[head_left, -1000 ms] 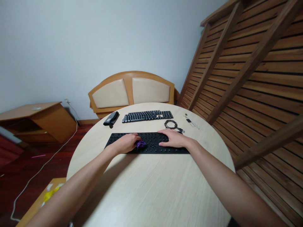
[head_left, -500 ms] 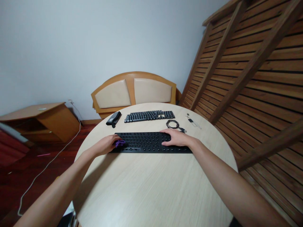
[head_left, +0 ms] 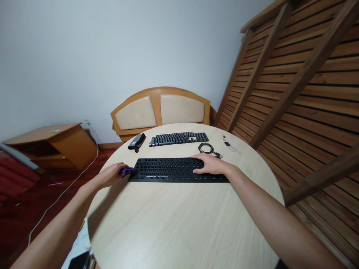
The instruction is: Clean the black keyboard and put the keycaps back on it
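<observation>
Nearest was a bare stretch of pale tabletop (head_left: 168,216), on the near side of the keyboard base (head_left: 168,170), which lay flat with its rows of switches uncapped. The hands were well apart. The left hand (head_left: 113,173) was closed around a bunched purple cloth (head_left: 127,171) at the keyboard base's left edge; whether the cloth touched that edge, I could not tell. The right hand (head_left: 210,164) lay spread over the keyboard base's right end, thumb on top and fingers toward its far edge, apparently steadying it.

The step in hand looked like wiping the exposed switches. The next move seemed to call for a light, level pass of the cloth, without snagging the switches, and a steady right hand.

Just beyond the keyboard base's right part lay a coiled black cable (head_left: 206,153). Farther beyond it were dark keycaps (head_left: 178,138) in keyboard order, apparently loose, with a dark pouch (head_left: 137,141) beyond its left end.
</observation>
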### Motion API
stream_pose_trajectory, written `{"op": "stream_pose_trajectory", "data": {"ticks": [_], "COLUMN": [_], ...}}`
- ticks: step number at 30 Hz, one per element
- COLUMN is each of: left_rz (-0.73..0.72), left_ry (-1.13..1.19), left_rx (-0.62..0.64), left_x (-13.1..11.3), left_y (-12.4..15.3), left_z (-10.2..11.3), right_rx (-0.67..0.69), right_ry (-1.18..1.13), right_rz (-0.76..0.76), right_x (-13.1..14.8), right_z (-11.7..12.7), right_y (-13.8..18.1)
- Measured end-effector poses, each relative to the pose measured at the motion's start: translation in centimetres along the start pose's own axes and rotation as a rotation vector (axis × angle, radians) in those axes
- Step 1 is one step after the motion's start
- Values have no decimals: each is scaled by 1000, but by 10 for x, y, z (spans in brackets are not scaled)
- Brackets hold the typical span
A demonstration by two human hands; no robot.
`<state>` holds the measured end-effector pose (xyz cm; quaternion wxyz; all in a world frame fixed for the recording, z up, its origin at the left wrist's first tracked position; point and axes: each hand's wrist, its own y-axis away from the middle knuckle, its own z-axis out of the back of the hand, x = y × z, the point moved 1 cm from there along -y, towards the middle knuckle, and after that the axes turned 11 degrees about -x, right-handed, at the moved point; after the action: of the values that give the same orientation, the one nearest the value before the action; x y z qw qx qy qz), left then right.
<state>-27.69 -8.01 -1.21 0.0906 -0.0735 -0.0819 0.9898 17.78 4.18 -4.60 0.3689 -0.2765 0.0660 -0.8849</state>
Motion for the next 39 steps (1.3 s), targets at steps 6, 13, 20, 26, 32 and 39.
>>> {"op": "stream_pose_trajectory", "data": {"ticks": [6,13,20,26,32,39], "left_rz": [-39,-279,-477,-558,-537,-536], "left_ry": [0,103,117,179,161,112], "left_rx": [-177,-147,-100,-95,-71,-26], "left_x": [-36,-135,-214,-257,-274,-266], "left_y": [-9,-41,-71,-86,-89,-82], "left_z": [3,-9,-31,-54,-66,-57], "right_rx": [-11,-16,-93,-117,-92,-85], "right_ry": [-27,-28,-62,-88,-111,-124], "right_rz": [48,78,41,68,106,98], "right_x": [-5,-4,-21,-25,-23,-23], "right_z": [-1,0,3,4,5,5], "right_y": [0,1,-1,1,1,1]}}
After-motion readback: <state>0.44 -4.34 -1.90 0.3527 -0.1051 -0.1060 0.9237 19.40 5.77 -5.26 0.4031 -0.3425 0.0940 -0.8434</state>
